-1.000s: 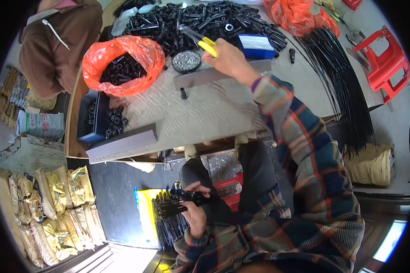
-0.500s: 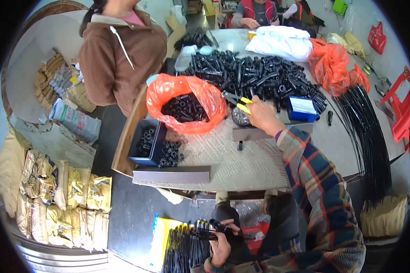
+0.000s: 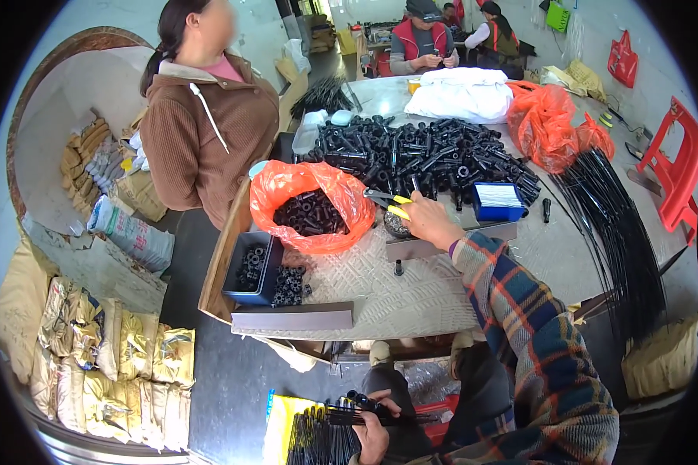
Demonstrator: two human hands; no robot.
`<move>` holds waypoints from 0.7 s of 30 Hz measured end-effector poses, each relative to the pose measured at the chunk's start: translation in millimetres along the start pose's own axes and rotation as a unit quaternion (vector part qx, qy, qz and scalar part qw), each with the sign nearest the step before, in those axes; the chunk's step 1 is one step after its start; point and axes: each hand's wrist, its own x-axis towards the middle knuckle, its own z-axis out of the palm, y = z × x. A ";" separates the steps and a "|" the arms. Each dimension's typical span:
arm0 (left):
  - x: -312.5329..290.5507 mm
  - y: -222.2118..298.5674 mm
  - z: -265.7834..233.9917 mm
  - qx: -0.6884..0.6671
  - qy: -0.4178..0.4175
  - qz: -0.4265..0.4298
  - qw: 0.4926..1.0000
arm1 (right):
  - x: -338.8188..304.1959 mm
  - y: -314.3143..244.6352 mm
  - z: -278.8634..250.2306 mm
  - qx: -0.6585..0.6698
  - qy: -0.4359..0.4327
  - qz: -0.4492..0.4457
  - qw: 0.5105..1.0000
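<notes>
Head view: double grip

Holding yellow-handled metal pliers in the right hand over the pale table, by the handles, presumably for leverage. Gripping slim black rods in the left hand, closer in, seemingly keeping them bunched.

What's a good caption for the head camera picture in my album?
Right hand holding yellow-handled pliers beside an orange bag of black parts.

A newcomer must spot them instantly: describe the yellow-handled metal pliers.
On the pale grey table, find the open orange-red plastic bag at left. Just right of it are the pliers; their yellow handles stand out against the heap of black tubular parts.
</notes>
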 end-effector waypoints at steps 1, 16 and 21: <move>-0.5 -10.6 -4.8 0.000 -0.002 0.001 1.000 | 0.5 0.5 -1.8 -0.001 0.002 0.001 1.000; -31.0 19.4 -4.7 -0.019 -0.035 0.028 0.999 | -35.0 -9.2 -35.2 0.053 0.142 -0.005 0.988; -42.2 36.1 -7.2 -0.033 0.049 0.030 0.998 | -127.2 -75.3 -62.9 0.621 0.023 0.098 0.777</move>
